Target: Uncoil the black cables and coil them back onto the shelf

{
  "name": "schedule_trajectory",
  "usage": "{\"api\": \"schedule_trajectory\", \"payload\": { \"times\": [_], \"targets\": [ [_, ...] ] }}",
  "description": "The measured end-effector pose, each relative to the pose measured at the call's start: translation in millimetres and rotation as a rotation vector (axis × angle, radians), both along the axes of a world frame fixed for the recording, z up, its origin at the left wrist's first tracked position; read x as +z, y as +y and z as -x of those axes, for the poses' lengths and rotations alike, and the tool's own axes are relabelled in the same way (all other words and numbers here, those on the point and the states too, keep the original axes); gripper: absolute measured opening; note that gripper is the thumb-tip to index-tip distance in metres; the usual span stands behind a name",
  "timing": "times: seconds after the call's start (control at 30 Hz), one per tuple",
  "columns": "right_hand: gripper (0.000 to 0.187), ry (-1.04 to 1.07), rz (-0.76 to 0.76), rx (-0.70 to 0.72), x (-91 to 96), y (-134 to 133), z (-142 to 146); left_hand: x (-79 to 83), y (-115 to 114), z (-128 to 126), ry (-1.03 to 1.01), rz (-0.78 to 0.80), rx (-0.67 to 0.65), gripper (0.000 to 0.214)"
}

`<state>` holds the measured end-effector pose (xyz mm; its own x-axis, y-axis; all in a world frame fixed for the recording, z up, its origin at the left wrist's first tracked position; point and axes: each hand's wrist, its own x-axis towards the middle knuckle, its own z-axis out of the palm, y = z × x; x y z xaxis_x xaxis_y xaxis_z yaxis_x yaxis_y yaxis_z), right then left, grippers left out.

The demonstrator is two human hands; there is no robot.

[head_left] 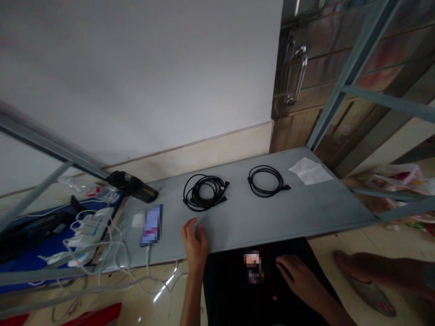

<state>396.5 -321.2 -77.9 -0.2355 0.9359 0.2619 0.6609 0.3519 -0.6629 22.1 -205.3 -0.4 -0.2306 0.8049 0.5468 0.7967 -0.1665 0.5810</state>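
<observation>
Nearest coil of black cable (205,192) lies flat on the grey worktop (306,208), loosely wound, plug ends poking out on its right side. It sits just beyond my left hand (194,242) and apart from it, not touched.

My judgement on doing this well: come at the coil from the near side, pinch across several loops at once so it lifts as one bundle, and keep clear of the loose plug ends so nothing unwinds.

Left grip: fingers loosely spread, resting on the front edge of the worktop, holding nothing. Right hand (296,275) lies relaxed and open, palm down on dark cloth below the worktop edge, also holding nothing.

Outward from there: a second, thinner black cable coil (267,181) sits to the right, well apart from the first. Past it, a white sheet of paper (310,170) near the far right corner. To the left of my hand, a phone (151,225) lies face up with a white lead trailing off the edge. Behind it, a black cylindrical device (134,185), on its side.
</observation>
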Motion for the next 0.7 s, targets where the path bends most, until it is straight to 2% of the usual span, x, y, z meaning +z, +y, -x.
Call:
{"api": "schedule_trajectory", "payload": {
  "times": [0.07, 0.17, 0.27, 0.37, 0.43, 0.5, 0.6, 0.7],
  "targets": [
    [0.021, 0.050, -0.005, -0.033, 13.6, 14, 3, -2.3, -4, -3, 0.001, -0.002, -0.010, 0.027],
    [0.017, 0.113, -0.037, -0.095, 43.9, 43, 0, -3.5, -5, -7, -0.021, 0.008, -0.010, 0.025],
    [0.017, 0.106, -0.129, -0.161, 73.2, 85, -9, -4.1, -5, -9, -0.041, 0.007, -0.005, 0.024],
    [0.025, 0.012, -0.280, -0.187, 88.8, 137, -19, -4.1, -6, -9, -0.062, 0.009, -0.015, 0.023],
    [0.045, -0.112, -0.309, -0.173, 89.4, 171, -23, -3.9, -7, -9, -0.069, 0.012, -0.021, 0.021],
    [0.055, -0.233, -0.281, -0.138, 84.1, 198, -25, -3.8, -7, -9, -0.073, 0.011, -0.017, 0.021],
    [0.048, -0.325, -0.216, -0.096, 72.2, 221, -25, -4.2, -8, -9, -0.081, 0.010, -0.010, 0.020],
    [0.042, -0.340, -0.187, -0.058, 63.1, 223, -21, -5.2, -9, -9, -0.091, 0.013, -0.008, 0.020]
  ]
}}
